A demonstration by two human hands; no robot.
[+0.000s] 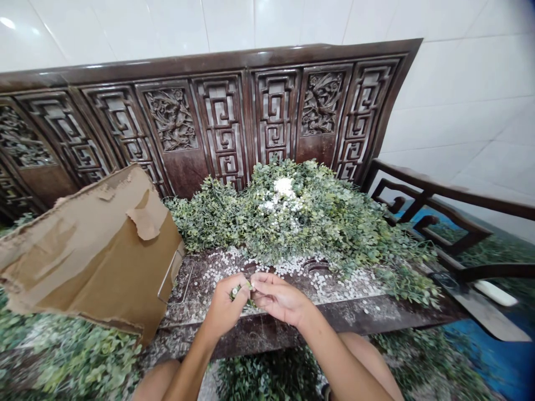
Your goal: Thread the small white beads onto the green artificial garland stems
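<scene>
Over the front edge of the bench, my left hand (225, 309) is closed around a small green artificial leaf sprig (249, 286), with a white round bit showing by the thumb. My right hand (279, 298) meets it from the right, thumb and forefinger pinched at the sprig's end on what looks like a small white piece; the fingers partly hide it. Behind both hands, many small white round pieces (321, 284) lie scattered over the dark wooden bench seat (267, 334). A big heap of artificial greenery (334, 223) rises beyond, with more white pieces (283, 192) on top.
A torn cardboard piece (104, 256) stands at the left, beside a bent metal wire frame (170, 278). The carved bench back (175, 167) runs behind; its armrest (451, 195) is at the right, near a white oblong object (495, 293). More greenery (267, 376) lies below.
</scene>
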